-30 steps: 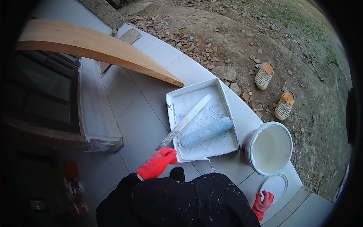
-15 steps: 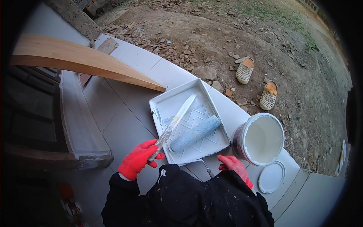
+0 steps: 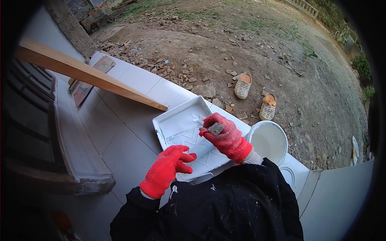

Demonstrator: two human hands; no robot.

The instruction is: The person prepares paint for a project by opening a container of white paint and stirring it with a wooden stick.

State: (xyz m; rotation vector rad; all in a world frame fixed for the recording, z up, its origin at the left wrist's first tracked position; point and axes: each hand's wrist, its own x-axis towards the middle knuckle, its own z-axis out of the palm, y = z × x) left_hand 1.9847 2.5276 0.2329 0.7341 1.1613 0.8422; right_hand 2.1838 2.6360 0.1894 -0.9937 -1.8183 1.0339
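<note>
Red gloves cover both hands. My right hand (image 3: 226,136) is closed around a flat paint-stained stick (image 3: 216,128), whose grey-brown end sticks up out of the fist above the tray. My left hand (image 3: 163,170) is beside the tray's near left edge, fingers apart and nothing in them. Beneath both hands lies a white paint tray (image 3: 163,129) with a ridged, paint-wet bottom. A pale blue paint roller (image 3: 203,148) rests in it, partly hidden by my right hand. Right of the tray stands a bucket (image 3: 268,140) with white paint inside.
A round white lid (image 3: 287,176) lies by the bucket, partly behind my sleeve. From the left, a wooden beam (image 3: 96,76) reaches toward the tray over the tiled floor (image 3: 128,80). Two striped clogs (image 3: 243,86) stand on the stony ground beyond the tile edge.
The stick has passed from my left hand to my right, which has come up over the tray. My left hand has let go and opened. The view has shifted slightly.
</note>
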